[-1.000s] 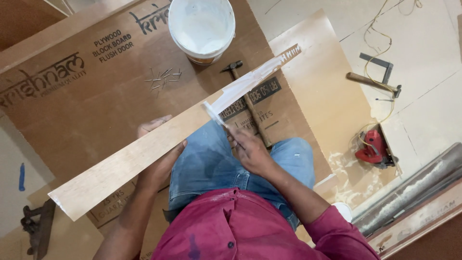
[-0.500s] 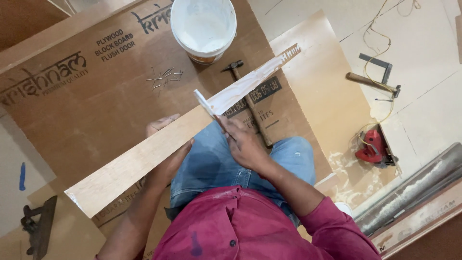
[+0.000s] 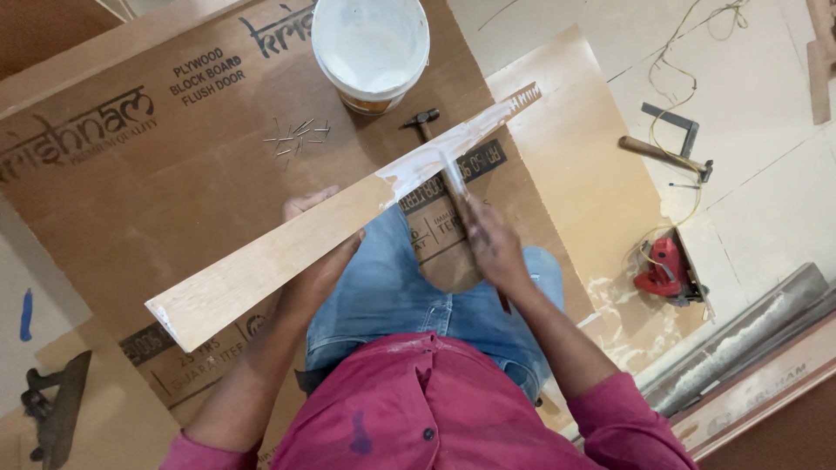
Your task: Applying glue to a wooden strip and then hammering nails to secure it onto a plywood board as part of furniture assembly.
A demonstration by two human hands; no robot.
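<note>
- From my remote post I see the left hand (image 3: 318, 252) closed under a long wooden strip (image 3: 331, 226), propping it slantwise over the knees above a brown plywood sheet (image 3: 157, 174).
- The right hand (image 3: 492, 248) grips a flat spreader (image 3: 453, 174) whose blade lies across the strip where white glue (image 3: 435, 157) begins.
- I judge the coating partly done: the far stretch toward the notched tip is white, while the near stretch down to the lower left end is bare wood.
- A white bucket (image 3: 370, 48) of the same paste stands just beyond the strip, with a hammer (image 3: 424, 122) beside it and loose nails (image 3: 296, 139) scattered to its left.
- Farther right, on a pale floor, lie a red power tool (image 3: 666, 270), a metal clamp (image 3: 675, 144) and a yellow cord (image 3: 688, 52).
- A dark clamp (image 3: 52, 409) rests at the lower left, near a blue marker (image 3: 26, 313).
</note>
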